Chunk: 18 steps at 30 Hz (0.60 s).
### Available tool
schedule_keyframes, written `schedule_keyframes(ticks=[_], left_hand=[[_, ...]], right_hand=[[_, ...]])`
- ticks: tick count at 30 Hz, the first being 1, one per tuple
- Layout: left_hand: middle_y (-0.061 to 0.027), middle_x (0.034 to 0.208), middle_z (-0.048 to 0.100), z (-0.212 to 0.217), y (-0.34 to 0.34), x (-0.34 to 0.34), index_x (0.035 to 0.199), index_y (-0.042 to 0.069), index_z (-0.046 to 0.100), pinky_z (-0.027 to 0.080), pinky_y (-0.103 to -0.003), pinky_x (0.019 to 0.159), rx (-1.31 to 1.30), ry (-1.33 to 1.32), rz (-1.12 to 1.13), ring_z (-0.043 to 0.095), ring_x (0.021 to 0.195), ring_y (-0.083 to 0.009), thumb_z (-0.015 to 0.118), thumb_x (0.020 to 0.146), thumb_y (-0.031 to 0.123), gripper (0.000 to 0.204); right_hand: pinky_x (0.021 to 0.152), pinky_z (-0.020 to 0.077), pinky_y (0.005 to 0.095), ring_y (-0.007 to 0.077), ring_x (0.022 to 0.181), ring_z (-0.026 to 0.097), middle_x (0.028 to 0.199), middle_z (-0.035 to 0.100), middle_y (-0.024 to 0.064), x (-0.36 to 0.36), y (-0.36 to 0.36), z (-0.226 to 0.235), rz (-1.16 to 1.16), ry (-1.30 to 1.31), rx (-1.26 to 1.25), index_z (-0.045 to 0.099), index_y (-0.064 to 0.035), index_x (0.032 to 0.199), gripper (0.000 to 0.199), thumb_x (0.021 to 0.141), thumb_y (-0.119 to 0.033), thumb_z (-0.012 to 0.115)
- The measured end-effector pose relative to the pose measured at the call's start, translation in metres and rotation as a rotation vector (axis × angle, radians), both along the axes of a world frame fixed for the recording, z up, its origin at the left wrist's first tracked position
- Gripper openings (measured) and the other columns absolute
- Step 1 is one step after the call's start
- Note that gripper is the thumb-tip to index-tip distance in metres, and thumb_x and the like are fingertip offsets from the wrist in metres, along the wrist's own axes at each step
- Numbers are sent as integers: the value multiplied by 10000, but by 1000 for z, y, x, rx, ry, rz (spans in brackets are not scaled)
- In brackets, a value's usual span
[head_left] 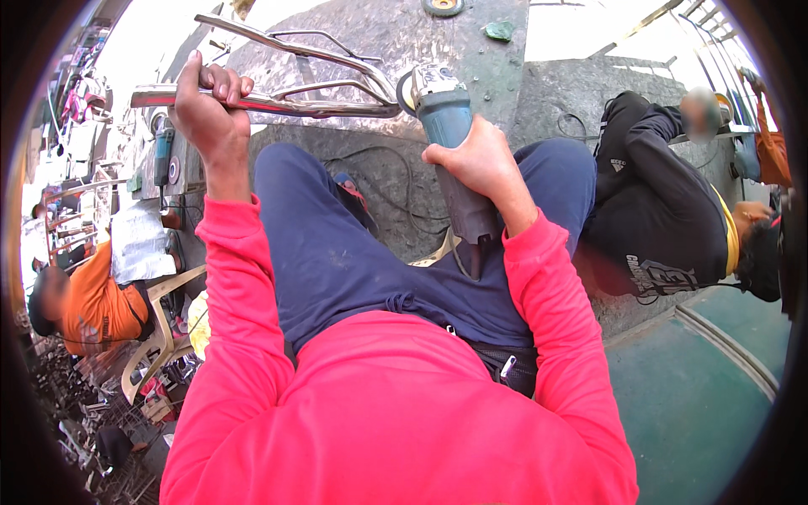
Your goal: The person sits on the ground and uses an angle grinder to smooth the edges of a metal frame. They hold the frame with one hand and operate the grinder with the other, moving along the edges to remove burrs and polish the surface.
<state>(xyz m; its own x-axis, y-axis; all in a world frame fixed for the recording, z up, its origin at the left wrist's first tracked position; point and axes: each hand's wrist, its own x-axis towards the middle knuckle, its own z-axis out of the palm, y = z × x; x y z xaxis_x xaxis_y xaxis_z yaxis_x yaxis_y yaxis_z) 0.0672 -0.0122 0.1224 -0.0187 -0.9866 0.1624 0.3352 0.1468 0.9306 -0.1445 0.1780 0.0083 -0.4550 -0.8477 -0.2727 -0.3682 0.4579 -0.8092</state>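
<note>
so, the left hand (210, 105) is gripping the bent metal frame (295, 103), fingers curling tightly round its lower tube near the left end. polished, mirror-bright tubing is catching the light, two long lengths joining in a rounded bend on the right, and a slimmer rod is arching alongside each. the whole piece is sitting out beyond the knees, over a scuffed, blotchy grey sheet (505, 80).

over on the right, the right hand (480, 164) is clasping the angle grinder (446, 122), thumb crossing the smooth casing, the other fingers mostly hiding behind it. blue plastic is giving way to a dark grey handle below, a silvery head is capping the top, and a thin round disc (407, 93) is standing right by the frame's bend; whether it's touching, i can't tell.

further out, a rough green lump (498, 31) is lying near a round wheel (443, 7), a dark cord (410, 181) is looping over the ground, and a co-worker in black (665, 210) is bending low on the right.
</note>
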Motion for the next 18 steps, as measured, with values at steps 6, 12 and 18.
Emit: schedule_keyframes(ticks=[6, 12, 18], left_hand=[[2, 564, 339, 1, 1, -4, 738, 126, 387, 335, -349, 616, 7, 11, 34, 294, 493, -124, 508, 1040, 153, 327], [1, 569, 343, 1, 0, -7, 734, 123, 391, 340, -348, 618, 8, 16, 42, 295, 498, -128, 523, 1037, 162, 333], [-21, 558, 359, -1, -5, -10, 675, 114, 399, 389, -393, 563, -10, 30, 55, 347, 476, -158, 561, 1012, 157, 377]], right_hand=[[763, 604, 436, 407, 856, 753, 909, 715, 352, -2, 0, -3, -34, -37, 11, 656, 175, 949, 630, 655, -347, 853], [752, 601, 439, 415, 852, 751, 905, 712, 357, -1, -1, -8, -20, -43, -25, 652, 171, 946, 628, 655, -348, 852], [748, 599, 442, 416, 845, 750, 895, 709, 360, -3, 2, -3, 1, -32, -36, 643, 185, 945, 642, 650, -346, 851]])
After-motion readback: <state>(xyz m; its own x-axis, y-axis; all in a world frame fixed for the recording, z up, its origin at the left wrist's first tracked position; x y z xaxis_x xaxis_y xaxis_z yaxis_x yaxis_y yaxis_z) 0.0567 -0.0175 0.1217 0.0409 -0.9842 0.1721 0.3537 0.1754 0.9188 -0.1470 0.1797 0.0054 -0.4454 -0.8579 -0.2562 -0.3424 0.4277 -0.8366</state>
